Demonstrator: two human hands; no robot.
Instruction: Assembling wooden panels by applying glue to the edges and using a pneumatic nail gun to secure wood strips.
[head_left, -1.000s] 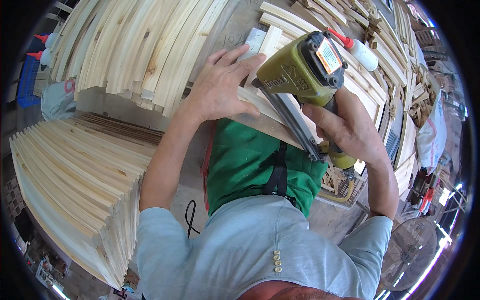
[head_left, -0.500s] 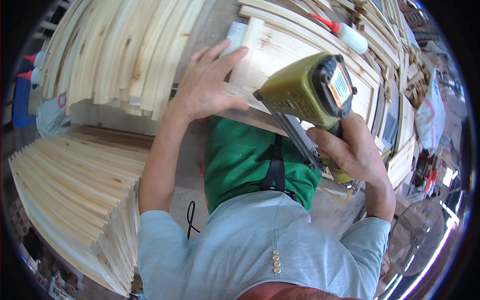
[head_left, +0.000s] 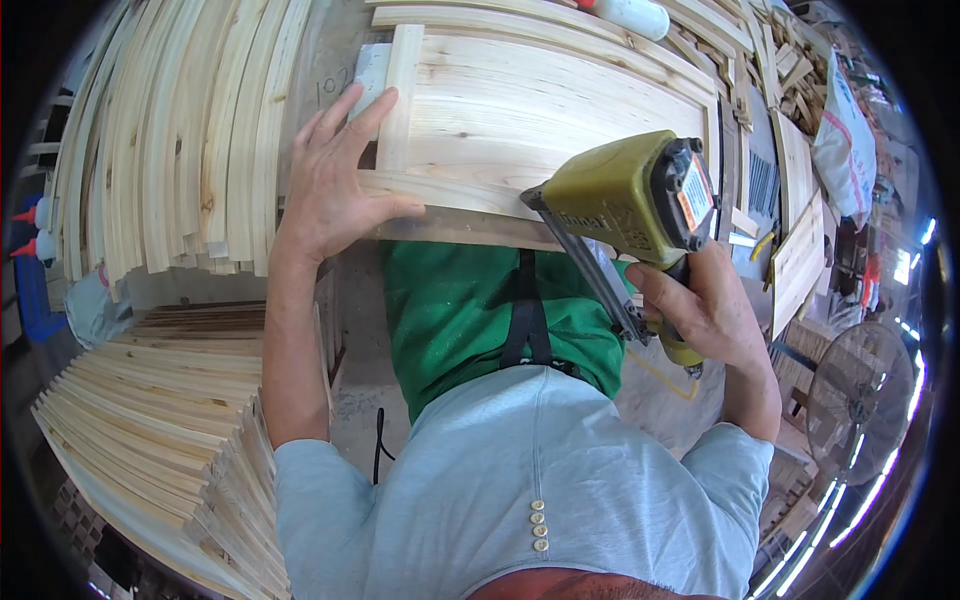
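Observation:
My right hand [head_left: 705, 305] is wrapped round the handle of an olive-green nail gun [head_left: 610, 195]. The gun's nose rests at, or just over, the near strip of a pale wooden panel framed with narrow strips [head_left: 500, 120]; exact contact is hard to tell. At the panel's near left corner, my left hand [head_left: 335, 190] lies with fingers spread. Its thumb is along the near strip, and its fingertips reach the left strip and a light metal plate [head_left: 372, 75] beside it. The gun's body hides part of the panel's near right corner.
Long wooden strips [head_left: 190, 130] are stacked at the left, with another stack [head_left: 150, 400] below them. A white bottle [head_left: 632, 15] lies beyond the panel. Wood offcuts, a white sack [head_left: 845, 140] and a standing fan [head_left: 860, 385] are on the right.
The nail gun's nose has moved right along the near strip, away from my left thumb. My left hand stays at the panel's corner. The whole view has shifted, bringing more of the panel into sight.

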